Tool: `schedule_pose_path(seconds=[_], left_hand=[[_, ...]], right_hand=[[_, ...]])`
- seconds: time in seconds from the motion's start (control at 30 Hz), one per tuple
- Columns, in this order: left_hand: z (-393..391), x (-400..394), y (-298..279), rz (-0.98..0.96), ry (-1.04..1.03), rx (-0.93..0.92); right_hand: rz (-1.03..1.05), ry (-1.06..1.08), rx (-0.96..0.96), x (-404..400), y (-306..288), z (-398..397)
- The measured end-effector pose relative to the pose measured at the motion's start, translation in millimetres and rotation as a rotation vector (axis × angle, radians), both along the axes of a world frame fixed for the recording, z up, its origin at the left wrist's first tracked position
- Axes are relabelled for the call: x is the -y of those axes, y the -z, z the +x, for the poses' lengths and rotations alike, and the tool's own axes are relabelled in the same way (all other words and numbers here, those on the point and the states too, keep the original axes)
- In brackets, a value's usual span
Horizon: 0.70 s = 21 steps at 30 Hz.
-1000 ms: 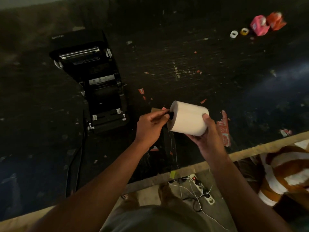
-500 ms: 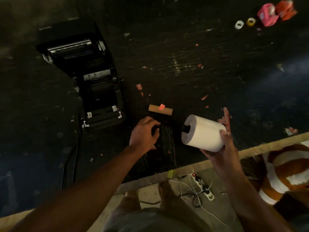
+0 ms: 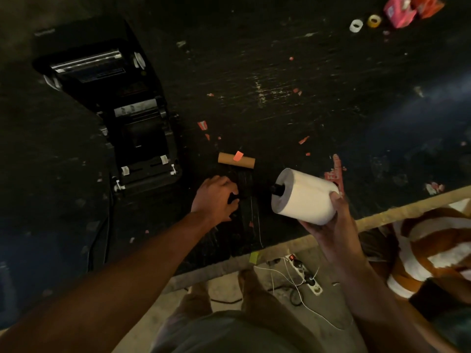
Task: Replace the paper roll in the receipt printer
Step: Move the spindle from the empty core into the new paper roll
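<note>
The black receipt printer [image 3: 132, 123] stands on the dark table at the left, its lid swung open and its paper bay showing. An empty brown cardboard core [image 3: 235, 160] with a pink sticker lies to the printer's right. My right hand [image 3: 331, 225] grips a full white paper roll [image 3: 305, 197] from below, above the table's front edge. A black spindle end [image 3: 276, 189] pokes out of the roll's left face. My left hand [image 3: 216, 197] rests on the table just below the core, fingers curled over a small black part [image 3: 233, 198] that is hard to make out.
Red paper scraps litter the table. Two small tape rolls [image 3: 356, 25] and a pink box [image 3: 398, 10] sit at the far right. The table's front edge [image 3: 280, 247] runs diagonally; beneath it a power strip [image 3: 305, 273] with cables lies on the floor. Striped fabric [image 3: 433, 240] sits at the right.
My hands have parted. The left one left the roll's end and dropped to the table; the right one carried the roll to the right, uncovering the cardboard core.
</note>
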<state>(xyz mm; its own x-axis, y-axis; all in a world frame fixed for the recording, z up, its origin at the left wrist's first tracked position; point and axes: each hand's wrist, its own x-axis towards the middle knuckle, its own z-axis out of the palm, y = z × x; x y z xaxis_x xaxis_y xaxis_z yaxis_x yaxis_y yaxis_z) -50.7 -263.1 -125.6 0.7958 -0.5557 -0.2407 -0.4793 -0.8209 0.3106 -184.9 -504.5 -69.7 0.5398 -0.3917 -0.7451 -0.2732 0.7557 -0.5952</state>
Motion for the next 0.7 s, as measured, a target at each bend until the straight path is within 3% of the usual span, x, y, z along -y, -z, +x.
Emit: schedule_pose_path(seconds=[0.27, 0.4, 0.47, 0.6, 0.7], left_hand=[[-1.6, -22.1, -65.4, -0.414, -0.088, 0.300], [-2.5, -33.6, -100.7, -0.497, -0.052, 0.427], [-5.3, -37.8, -112.9, -0.518, -0.106, 0.366], [-15.1, -42.8, -125.6, -0.659, -0.386, -0.025], [-23.5, -44.0, -124.8, -0.762, -0.507, -0.201]], right_hand=[[0.017, 0.000, -0.009, -9.9, -7.9, 6.4], [0.048, -0.008, 0.014, -24.5, -19.2, 17.6], [0.081, -0.031, 0.038, -32.3, -24.5, 22.1], [0.110, -0.074, 0.075, -51.7, -34.8, 32.0], [0.104, -0.115, 0.102, -67.9, -42.5, 39.1]])
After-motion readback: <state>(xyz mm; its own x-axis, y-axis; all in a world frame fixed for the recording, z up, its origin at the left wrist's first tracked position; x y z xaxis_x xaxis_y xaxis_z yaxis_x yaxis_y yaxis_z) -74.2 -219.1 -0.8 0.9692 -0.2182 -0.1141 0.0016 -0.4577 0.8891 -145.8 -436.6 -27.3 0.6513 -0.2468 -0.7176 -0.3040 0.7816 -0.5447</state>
